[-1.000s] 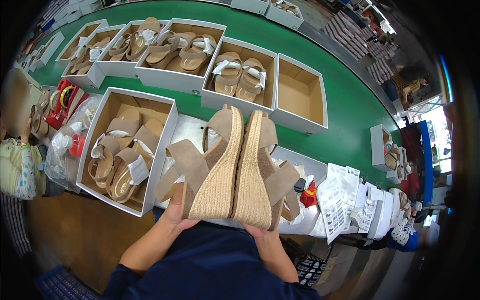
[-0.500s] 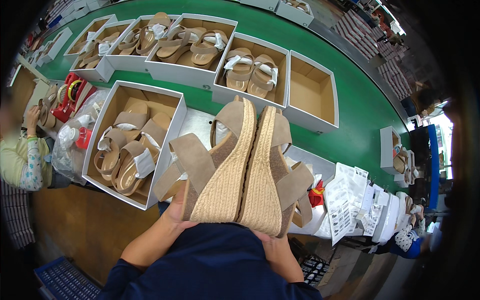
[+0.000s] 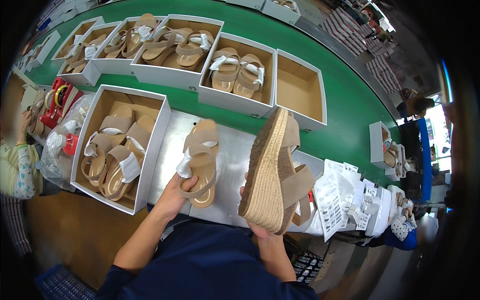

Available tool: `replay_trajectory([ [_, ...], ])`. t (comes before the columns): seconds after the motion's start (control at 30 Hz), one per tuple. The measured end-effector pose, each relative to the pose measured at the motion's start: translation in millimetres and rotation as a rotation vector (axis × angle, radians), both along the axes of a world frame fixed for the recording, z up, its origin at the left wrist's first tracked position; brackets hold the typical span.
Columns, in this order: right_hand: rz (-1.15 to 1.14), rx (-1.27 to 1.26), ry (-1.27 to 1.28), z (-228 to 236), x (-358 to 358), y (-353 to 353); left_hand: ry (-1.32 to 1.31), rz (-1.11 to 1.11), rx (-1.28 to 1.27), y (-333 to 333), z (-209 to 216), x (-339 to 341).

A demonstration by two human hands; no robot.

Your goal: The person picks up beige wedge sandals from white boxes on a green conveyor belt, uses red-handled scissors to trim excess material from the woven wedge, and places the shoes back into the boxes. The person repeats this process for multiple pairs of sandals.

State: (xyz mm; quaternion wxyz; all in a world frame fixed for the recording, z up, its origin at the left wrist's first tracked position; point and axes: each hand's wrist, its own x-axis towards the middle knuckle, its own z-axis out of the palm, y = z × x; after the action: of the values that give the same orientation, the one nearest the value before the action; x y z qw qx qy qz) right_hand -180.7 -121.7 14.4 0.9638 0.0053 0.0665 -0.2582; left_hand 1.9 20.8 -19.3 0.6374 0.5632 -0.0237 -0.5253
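My left hand (image 3: pixel 176 196) grips a taupe strappy wedge sandal (image 3: pixel 204 136) by its heel end, its footbed turned up and white tissue in the straps. In my right hand (image 3: pixel 263 231) is the matching wedge sandal (image 3: pixel 270 175), tilted sideways so its woven rope wedge and brown sole show; the sandal hides most of those fingers. The two sandals are apart, above a metal worktop (image 3: pixel 172 131). Left of my left hand stands a white open shoe box (image 3: pixel 163 125) with another pair of taupe sandals inside.
Beyond the worktop, a green surface (image 3: pixel 345 95) bears a row of boxed sandals and one empty box (image 3: pixel 300 85). Printed sheets (image 3: pixel 332 200) lie at right. A plastic bag (image 3: pixel 57 165) and red tape dispensers (image 3: pixel 52 107) sit at left, near another person's sleeve (image 3: pixel 25 167).
The two sandals, held side by side before, are now separated. My left hand has lowered its sandal and turned the footbed up. The right-hand sandal has tilted, showing more sole.
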Motion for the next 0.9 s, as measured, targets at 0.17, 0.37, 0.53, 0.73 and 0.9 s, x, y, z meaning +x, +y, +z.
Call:
replay_trajectory([
  [0.17, 0.066, 0.104, -0.137, 2.8, -3.1, 1.8, -0.844, -0.283, 0.137, 14.1, 4.5, -8.1],
  [0.37, 0.134, 0.083, -0.203, 6.2, 8.9, 8.7, -1.291, -0.254, 0.106, 2.7, 102.1, 16.2],
  [0.53, 0.214, 0.007, -0.018, 15.9, 10.1, 18.0, -0.868, -0.284, -0.401, -38.0, 132.0, 12.7],
  [0.73, 0.386, -0.188, 0.284, 48.6, 9.5, 29.9, -0.648, -0.403, -0.565, -48.9, 126.5, 13.1],
  [0.9, 0.45, -0.216, 0.379, 60.9, 10.8, 35.3, -0.568, -0.438, -0.578, -45.1, 126.6, 21.3],
])
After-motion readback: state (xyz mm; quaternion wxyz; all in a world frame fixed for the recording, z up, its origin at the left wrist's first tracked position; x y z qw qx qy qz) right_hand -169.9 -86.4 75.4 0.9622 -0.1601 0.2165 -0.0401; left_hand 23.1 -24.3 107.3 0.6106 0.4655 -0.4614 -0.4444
